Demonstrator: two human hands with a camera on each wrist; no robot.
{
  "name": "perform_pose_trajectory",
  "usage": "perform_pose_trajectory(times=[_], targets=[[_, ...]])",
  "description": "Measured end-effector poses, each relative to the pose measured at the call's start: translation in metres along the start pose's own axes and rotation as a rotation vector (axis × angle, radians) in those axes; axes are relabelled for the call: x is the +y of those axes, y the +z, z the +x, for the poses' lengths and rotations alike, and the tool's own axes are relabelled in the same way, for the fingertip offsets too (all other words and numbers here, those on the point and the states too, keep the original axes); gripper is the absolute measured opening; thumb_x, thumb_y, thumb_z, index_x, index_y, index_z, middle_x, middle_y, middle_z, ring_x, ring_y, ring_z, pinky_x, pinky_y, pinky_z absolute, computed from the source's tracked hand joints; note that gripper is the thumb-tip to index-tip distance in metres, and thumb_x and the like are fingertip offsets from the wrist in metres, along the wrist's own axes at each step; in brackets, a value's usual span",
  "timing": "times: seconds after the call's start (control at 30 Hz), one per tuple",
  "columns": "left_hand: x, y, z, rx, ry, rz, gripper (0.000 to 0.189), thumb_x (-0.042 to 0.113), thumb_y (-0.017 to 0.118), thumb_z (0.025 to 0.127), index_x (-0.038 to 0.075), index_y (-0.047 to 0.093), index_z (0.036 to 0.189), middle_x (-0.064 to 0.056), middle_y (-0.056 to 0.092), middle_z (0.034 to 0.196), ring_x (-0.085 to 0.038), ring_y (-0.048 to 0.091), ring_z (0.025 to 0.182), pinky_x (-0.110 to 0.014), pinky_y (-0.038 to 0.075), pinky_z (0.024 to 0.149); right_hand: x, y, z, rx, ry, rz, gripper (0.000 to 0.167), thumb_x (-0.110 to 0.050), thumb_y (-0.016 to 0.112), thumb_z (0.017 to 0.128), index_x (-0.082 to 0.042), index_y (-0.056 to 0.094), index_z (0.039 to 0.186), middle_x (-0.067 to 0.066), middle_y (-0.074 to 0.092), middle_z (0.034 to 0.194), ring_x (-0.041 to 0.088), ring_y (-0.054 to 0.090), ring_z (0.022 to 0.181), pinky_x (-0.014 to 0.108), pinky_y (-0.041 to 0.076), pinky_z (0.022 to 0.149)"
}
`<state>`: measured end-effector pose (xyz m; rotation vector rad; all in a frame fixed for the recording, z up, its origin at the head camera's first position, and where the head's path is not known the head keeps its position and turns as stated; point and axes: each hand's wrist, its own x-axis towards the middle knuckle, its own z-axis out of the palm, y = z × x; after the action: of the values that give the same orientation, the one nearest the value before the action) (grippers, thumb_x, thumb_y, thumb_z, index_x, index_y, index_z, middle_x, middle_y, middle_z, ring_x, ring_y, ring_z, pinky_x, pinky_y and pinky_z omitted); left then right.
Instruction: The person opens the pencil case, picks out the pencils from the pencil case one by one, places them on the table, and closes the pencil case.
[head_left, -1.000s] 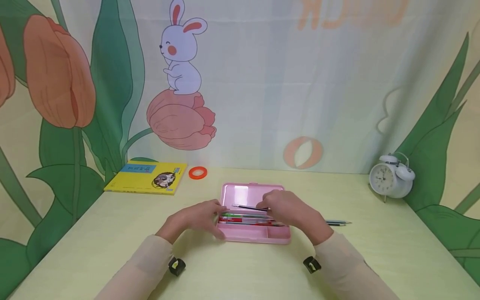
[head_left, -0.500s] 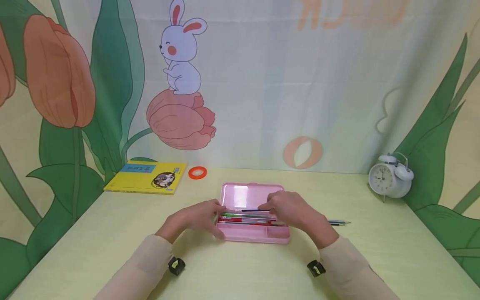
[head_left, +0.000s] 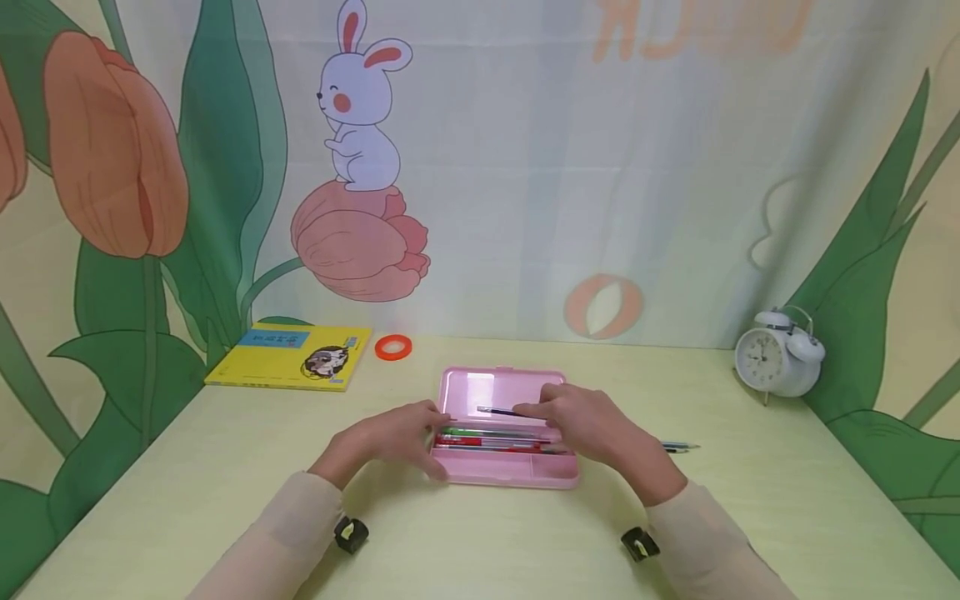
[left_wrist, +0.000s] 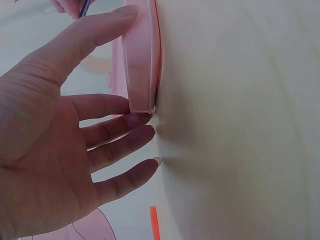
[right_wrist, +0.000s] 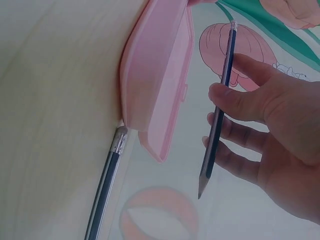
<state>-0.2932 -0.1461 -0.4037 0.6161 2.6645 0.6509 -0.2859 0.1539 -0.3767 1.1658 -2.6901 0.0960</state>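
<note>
An open pink pencil case (head_left: 487,468) lies on the table with its lid raised at the back. Several pens and pencils (head_left: 480,442), some green and red, fill its long compartment. My left hand (head_left: 401,433) holds the case's left end; in the left wrist view the thumb is on the front wall (left_wrist: 142,65) and the index finger on the end. Over the case, my right hand (head_left: 596,423) pinches a dark pencil (right_wrist: 216,127) between thumb and fingers. The right wrist view shows its sharpened tip and its metal-banded end, clear of the case.
More pencils (head_left: 678,447) lie on the table to the right of the case, partly behind the right wrist. At the back stand or lie a yellow book (head_left: 277,358), an orange ring (head_left: 393,347) and a white alarm clock (head_left: 776,358). A printed curtain (head_left: 495,167) hangs behind.
The pencil in my right hand dipped toward the case, then rose again. That hand has shifted slightly right. My left hand stays on the case.
</note>
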Motion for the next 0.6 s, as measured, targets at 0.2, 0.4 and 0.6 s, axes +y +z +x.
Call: perform_pose_trajectory(times=[0.2,0.4,0.6], targets=[[0.001,0.000,-0.001,-0.001,0.006,0.006,0.086,0.040,0.089,0.073,0.009,0.053,0.145,-0.004,0.054,0.129,-0.021,0.051,0.115,-0.043,0.045,0.102,0.003,-0.001,-0.010,-0.022,0.028,-0.029,0.061,0.011,0.066,0.085,-0.030,0.069,0.131,-0.002,0.055,0.087,0.009,0.043,0.066,0.021,0.036,0.050],[0.001,0.000,-0.002,0.002,0.016,0.014,0.087,0.040,0.089,0.073,0.007,0.053,0.145,-0.004,0.055,0.129,-0.020,0.052,0.113,-0.042,0.045,0.102,0.020,-0.004,-0.032,-0.005,0.043,-0.057,0.066,0.017,0.069,0.080,-0.030,0.072,0.126,-0.005,0.053,0.083,0.007,0.047,0.066,0.021,0.038,0.051],[0.001,0.000,-0.001,0.004,0.026,0.017,0.086,0.040,0.089,0.073,0.006,0.054,0.144,-0.004,0.055,0.129,-0.020,0.052,0.111,-0.041,0.045,0.101,0.037,-0.007,-0.057,-0.009,0.074,-0.051,0.063,0.019,0.064,0.080,-0.029,0.075,0.121,-0.008,0.048,0.075,0.006,0.038,0.057,0.021,0.034,0.048]])
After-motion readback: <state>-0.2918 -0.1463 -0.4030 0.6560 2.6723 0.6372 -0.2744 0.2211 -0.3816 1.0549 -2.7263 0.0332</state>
